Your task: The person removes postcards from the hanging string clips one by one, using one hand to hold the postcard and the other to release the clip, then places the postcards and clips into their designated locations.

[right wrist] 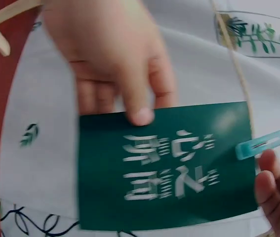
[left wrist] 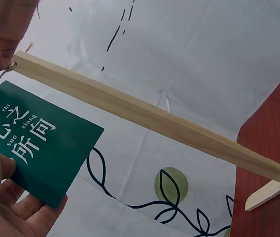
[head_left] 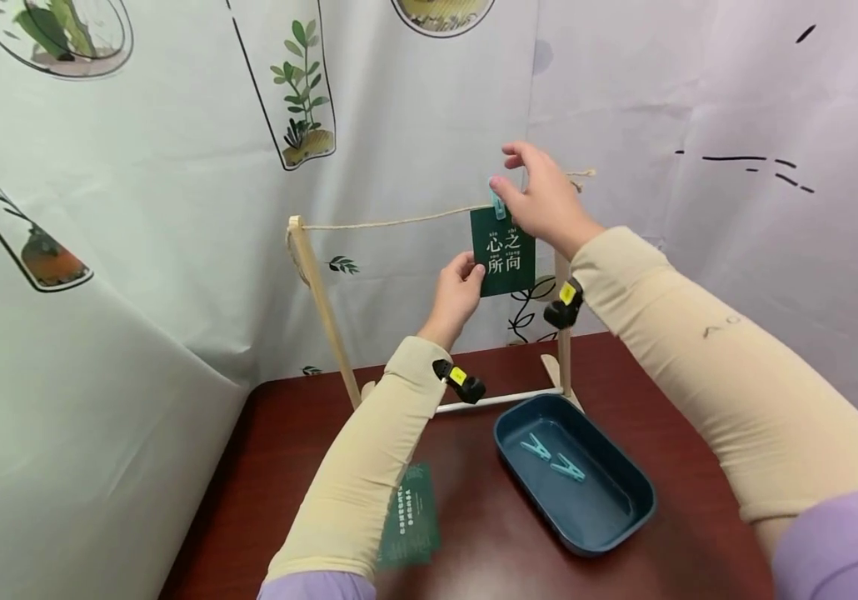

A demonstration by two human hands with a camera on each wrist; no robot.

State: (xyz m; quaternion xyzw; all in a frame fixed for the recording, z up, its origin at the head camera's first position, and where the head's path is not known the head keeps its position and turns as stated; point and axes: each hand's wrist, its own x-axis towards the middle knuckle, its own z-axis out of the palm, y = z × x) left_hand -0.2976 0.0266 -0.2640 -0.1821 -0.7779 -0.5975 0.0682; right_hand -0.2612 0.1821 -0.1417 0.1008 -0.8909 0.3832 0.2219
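A dark green card (head_left: 502,265) with white characters hangs from a thin rope (head_left: 399,222), with a light blue clothespin (right wrist: 262,143) clipped over its top edge. My left hand (head_left: 457,293) pinches the card at its lower left edge, thumb in front and fingers behind, as the left wrist view also shows. Up by the clothespin is my right hand (head_left: 545,200), its thumb and forefinger spread apart. In the right wrist view those fingertips (right wrist: 265,183) lie right beside the clothespin; whether they touch it I cannot tell.
The rope runs between two wooden posts (head_left: 324,308) of a stand with a white bottom bar (head_left: 500,399). On the dark red table (head_left: 279,467) are a blue tray (head_left: 609,533) holding two clothespins (head_left: 567,468) and more green cards (head_left: 417,521), partly behind my left forearm.
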